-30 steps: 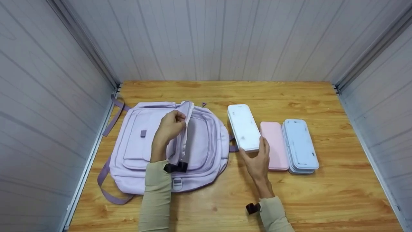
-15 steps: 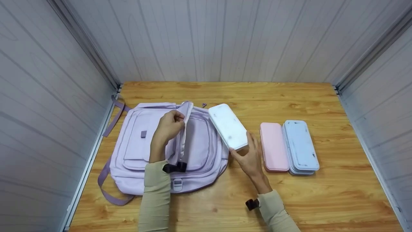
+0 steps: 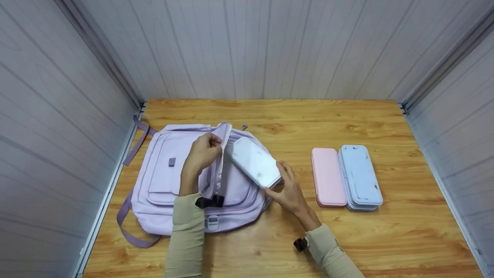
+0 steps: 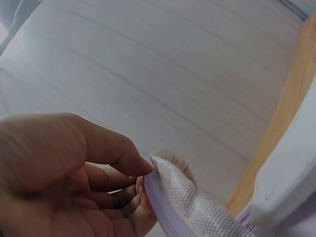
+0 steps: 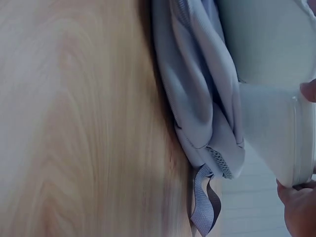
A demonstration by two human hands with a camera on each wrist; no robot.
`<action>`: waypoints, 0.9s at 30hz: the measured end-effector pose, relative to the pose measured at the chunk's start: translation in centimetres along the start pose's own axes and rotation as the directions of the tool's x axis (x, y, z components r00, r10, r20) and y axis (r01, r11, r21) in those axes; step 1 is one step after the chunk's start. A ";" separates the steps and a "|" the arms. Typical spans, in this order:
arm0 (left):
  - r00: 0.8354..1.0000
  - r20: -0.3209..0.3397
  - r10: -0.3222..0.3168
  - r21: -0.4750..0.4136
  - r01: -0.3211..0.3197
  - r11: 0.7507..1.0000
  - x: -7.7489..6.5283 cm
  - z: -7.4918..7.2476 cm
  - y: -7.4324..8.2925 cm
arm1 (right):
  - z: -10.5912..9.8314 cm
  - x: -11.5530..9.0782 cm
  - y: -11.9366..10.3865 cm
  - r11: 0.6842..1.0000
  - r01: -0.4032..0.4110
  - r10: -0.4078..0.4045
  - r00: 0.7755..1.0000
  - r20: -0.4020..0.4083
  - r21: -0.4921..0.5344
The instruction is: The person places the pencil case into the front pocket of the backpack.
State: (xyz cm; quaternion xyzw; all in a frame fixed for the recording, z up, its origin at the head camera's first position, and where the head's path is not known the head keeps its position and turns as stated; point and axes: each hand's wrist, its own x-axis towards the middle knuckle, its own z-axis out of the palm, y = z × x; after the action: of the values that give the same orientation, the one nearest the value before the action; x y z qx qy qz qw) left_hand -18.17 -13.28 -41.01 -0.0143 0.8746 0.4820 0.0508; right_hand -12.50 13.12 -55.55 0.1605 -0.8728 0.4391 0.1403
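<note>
A light purple backpack (image 3: 162, 177) lies flat on the table with its front compartment unzipped. My left hand (image 3: 202, 150) pinches the edge of its front flap (image 3: 220, 172) between thumb and fingers, holding it raised; the left wrist view shows this zipper edge (image 4: 170, 200) close up. In my right hand (image 3: 287, 193) is the near end of a long white pencil case (image 3: 256, 164), thumb on one side and fingers on the other. The case slants over the opening, its far end just inside beside the lifted flap. In the right wrist view the white case (image 5: 271, 128) is partly above the backpack's side (image 5: 195, 84).
To the right, a pink pencil case (image 3: 329, 175) stands beside light blue pencil cases (image 3: 361, 173), stacked. Purple straps (image 3: 127, 222) spread out left of the backpack. Pale panel walls (image 3: 254, 50) enclose the wooden table (image 3: 262, 251) at the back and both sides.
My right hand has carried the white pencil case leftward, from beside the pink one to over the backpack's opening, tilting it further. My left hand stays in place on the flap.
</note>
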 end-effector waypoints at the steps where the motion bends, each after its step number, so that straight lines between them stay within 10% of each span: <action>1: 1.000 -0.001 0.001 -0.001 -0.001 1.000 0.0 0.0 0.0 | 0.1 0.1 0.1 1.000 0.024 -0.024 1.000 0.016 0.000; 16: 1.000 0.023 0.001 0.011 -0.002 1.000 -0.2 -0.1 0.0 | 0.0 2.4 1.2 1.000 0.024 -0.025 0.961 0.276 0.006; 27: 1.000 0.009 -0.001 0.015 0.001 1.000 -0.1 0.0 0.0 | 0.1 2.6 1.9 1.000 -0.020 0.015 0.985 0.172 0.023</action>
State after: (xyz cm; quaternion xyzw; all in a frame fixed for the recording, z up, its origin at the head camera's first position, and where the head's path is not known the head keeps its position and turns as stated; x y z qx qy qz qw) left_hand -18.05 -13.25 -40.98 -0.0121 0.8780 0.4753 0.0550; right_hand -15.61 13.70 -55.93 0.1917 -0.8775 0.4357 0.0588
